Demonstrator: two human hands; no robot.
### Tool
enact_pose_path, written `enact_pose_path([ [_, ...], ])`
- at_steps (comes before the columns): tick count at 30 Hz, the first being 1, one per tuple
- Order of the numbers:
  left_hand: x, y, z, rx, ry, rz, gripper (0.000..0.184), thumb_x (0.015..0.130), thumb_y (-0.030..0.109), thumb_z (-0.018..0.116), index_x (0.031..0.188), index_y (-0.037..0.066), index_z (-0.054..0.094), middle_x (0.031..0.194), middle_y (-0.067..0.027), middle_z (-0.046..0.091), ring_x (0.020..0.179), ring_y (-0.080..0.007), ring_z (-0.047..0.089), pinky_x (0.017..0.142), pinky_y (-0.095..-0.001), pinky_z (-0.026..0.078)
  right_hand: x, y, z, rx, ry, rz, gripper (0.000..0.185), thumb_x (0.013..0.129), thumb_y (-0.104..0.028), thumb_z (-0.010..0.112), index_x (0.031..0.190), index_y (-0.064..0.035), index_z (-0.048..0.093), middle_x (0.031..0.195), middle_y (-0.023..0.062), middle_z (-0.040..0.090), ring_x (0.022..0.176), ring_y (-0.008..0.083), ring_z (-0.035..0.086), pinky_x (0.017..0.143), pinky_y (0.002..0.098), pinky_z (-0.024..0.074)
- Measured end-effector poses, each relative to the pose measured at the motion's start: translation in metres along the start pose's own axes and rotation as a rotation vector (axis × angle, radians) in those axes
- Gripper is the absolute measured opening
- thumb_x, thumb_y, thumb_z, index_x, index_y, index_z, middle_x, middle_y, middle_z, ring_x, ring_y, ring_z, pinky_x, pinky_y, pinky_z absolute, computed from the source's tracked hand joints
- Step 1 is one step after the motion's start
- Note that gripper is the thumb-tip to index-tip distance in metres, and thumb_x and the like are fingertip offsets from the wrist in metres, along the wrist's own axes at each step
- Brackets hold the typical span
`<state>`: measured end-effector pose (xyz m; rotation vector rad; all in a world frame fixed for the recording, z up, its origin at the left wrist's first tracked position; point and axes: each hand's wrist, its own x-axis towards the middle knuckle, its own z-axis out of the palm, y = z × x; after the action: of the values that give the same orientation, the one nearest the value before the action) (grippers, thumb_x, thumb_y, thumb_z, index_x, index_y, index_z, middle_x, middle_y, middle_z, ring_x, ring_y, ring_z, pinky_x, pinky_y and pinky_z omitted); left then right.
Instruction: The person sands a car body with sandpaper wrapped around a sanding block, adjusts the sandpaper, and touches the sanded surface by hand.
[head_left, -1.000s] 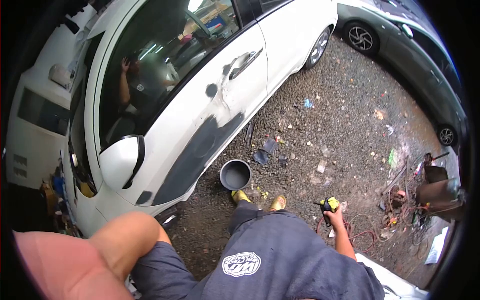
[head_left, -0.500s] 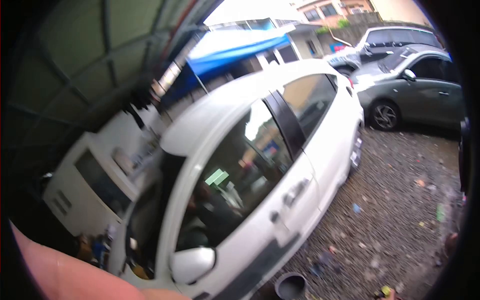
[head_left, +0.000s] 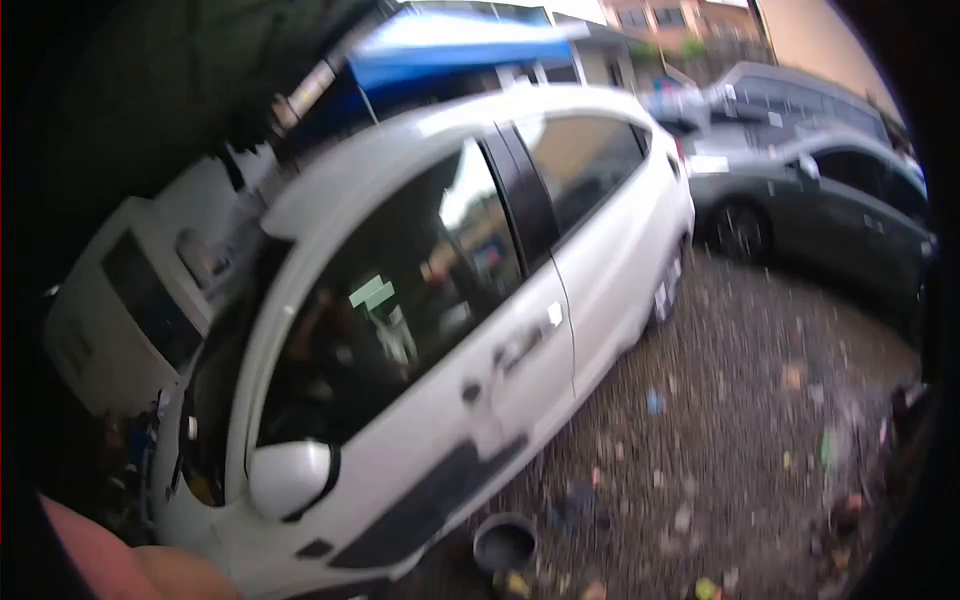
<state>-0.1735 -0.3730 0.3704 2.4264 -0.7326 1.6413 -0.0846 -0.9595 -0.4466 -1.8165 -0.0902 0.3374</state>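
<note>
a left arm (head_left: 130, 560) shows at the bottom left, fingers out of view; the right fingers i cannot tell. a bucket (head_left: 505, 543) sits on the gravel (head_left: 640, 460), near the lower edge of the white car (head_left: 625, 240).

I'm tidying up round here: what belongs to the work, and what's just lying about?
Seemingly work: white car, dark door patch, black bucket, perhaps the blurred yellowish thing at bottom edge.

Seemingly just lying about: blue scrap, green scrap, orange scrap.
</note>
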Motion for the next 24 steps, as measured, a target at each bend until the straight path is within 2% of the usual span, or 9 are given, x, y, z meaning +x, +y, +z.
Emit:
enact_pose_path([
  [1,-0.002,0.000,0.007,-0.019,-0.016,0.018,0.073,0.099,0.033,0.066,0.159,0.000,0.041,0.163,-0.0241,0.040,0.155,-0.0375,0.032,0.128,-0.0496,0.023,-0.013,-0.009,0.001,-0.035,0.039,-0.111,0.073,0.071,-0.008,0.076,0.137,-0.0040,0.046,0.129,0.0108,0.060,0.120,0.0226,0.059,0.104,0.0388,0.0488],
  [3,-0.006,0.005,0.033,-0.074,-0.080,0.034,0.073,0.099,0.032,0.066,0.159,0.000,0.040,0.164,-0.0241,0.039,0.155,-0.0375,0.031,0.128,-0.0493,0.022,-0.031,-0.039,-0.002,0.038,0.097,0.398,0.080,0.071,-0.006,0.082,0.141,-0.0058,0.042,0.131,0.0118,0.059,0.124,0.0276,0.057,0.108,0.0400,0.0461],
  [4,-0.007,0.002,0.041,-0.084,-0.086,0.036,0.074,0.099,0.032,0.066,0.160,0.000,0.039,0.164,-0.0242,0.038,0.156,-0.0375,0.030,0.128,-0.0492,0.022,-0.027,-0.072,0.003,-0.061,0.165,0.463,0.089,0.068,-0.007,0.086,0.144,-0.0062,0.040,0.130,0.0121,0.059,0.124,0.0284,0.057,0.107,0.0397,0.0463],
  [10,-0.005,0.005,0.069,-0.075,-0.177,0.038,0.075,0.099,0.031,0.064,0.162,0.000,0.037,0.167,-0.0245,0.035,0.158,-0.0375,0.027,0.129,-0.0485,0.020,-0.042,-0.074,0.003,-0.121,0.261,0.488,0.091,0.068,-0.008,0.087,0.145,-0.0059,0.039,0.136,0.0164,0.058,0.128,0.0304,0.056,0.110,0.0414,0.0453],
  [13,-0.032,-0.023,0.116,0.085,-0.440,-0.062,0.076,0.099,0.031,0.064,0.163,0.000,0.035,0.169,-0.0246,0.033,0.160,-0.0374,0.025,0.130,-0.0481,0.019,-0.062,-0.059,0.013,0.046,0.343,0.500,0.095,0.066,-0.005,0.086,0.147,-0.0077,0.038,0.134,0.0149,0.058,0.128,0.0297,0.056,0.111,0.0414,0.0442],
  [15,-0.067,-0.054,0.154,0.351,-0.752,-0.034,0.066,0.099,0.022,0.066,0.157,-0.003,0.044,0.169,-0.0202,0.035,0.160,-0.0382,0.022,0.129,-0.0474,0.022,-0.083,-0.061,0.024,0.069,0.436,0.532,0.096,0.066,-0.004,0.085,0.148,-0.0081,0.037,0.134,0.0139,0.058,0.127,0.0300,0.056,0.111,0.0409,0.0445],
  [17,-0.134,-0.109,0.205,0.238,-0.832,-0.168,0.062,0.100,0.016,0.063,0.156,-0.003,0.045,0.170,-0.0160,0.034,0.160,-0.0388,0.020,0.129,-0.0484,0.022,-0.102,-0.076,0.035,0.081,0.463,0.599,0.091,0.068,-0.001,0.082,0.147,-0.0081,0.038,0.134,0.0140,0.059,0.124,0.0298,0.059,0.109,0.0393,0.0451],
  [21,-0.278,-0.229,0.279,0.363,-1.174,-0.216,0.068,0.102,0.028,0.063,0.158,-0.005,0.041,0.171,-0.0222,0.026,0.161,-0.0389,0.018,0.130,-0.0508,0.021,-0.157,-0.056,0.060,-0.020,0.560,0.659,0.090,0.068,-0.003,0.081,0.148,-0.0080,0.039,0.135,0.0148,0.058,0.127,0.0309,0.057,0.111,0.0391,0.0432],
  [24,-0.342,-0.285,0.319,0.393,-1.368,-0.177,0.078,0.102,0.039,0.063,0.160,-0.004,0.034,0.173,-0.0223,0.022,0.162,-0.0398,0.015,0.131,-0.0507,0.018,-0.193,-0.063,0.091,0.049,0.707,0.734,0.091,0.068,-0.002,0.080,0.149,-0.0075,0.039,0.137,0.0151,0.056,0.128,0.0312,0.056,0.111,0.0396,0.0426],
])
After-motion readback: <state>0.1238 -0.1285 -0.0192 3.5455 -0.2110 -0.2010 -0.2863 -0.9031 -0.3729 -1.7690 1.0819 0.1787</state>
